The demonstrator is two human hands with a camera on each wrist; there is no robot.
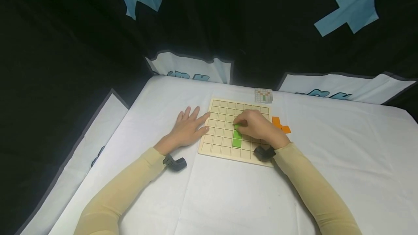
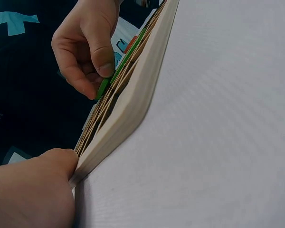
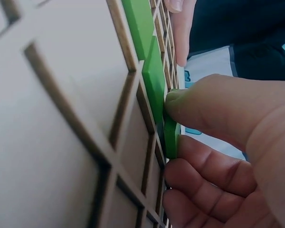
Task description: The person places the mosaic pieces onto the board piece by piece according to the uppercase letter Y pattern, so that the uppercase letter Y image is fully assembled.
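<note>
My right hand pinches a small green tile between thumb and fingertips, right at the surface of a pale wooden grid board. Two more green tiles lie in neighbouring squares of one column, just on the near side of the pinched one. In the left wrist view the pinched tile is tilted against the board's ribs. My left hand lies with fingers spread at the board's left side, its thumb and forefinger touching that edge and its palm over the white cloth.
Several orange tiles lie on the cloth just right of the board, partly behind my right wrist. A small card with a coloured grid pattern rests beyond the board's far edge. The white-covered table meets a black curtain at the back.
</note>
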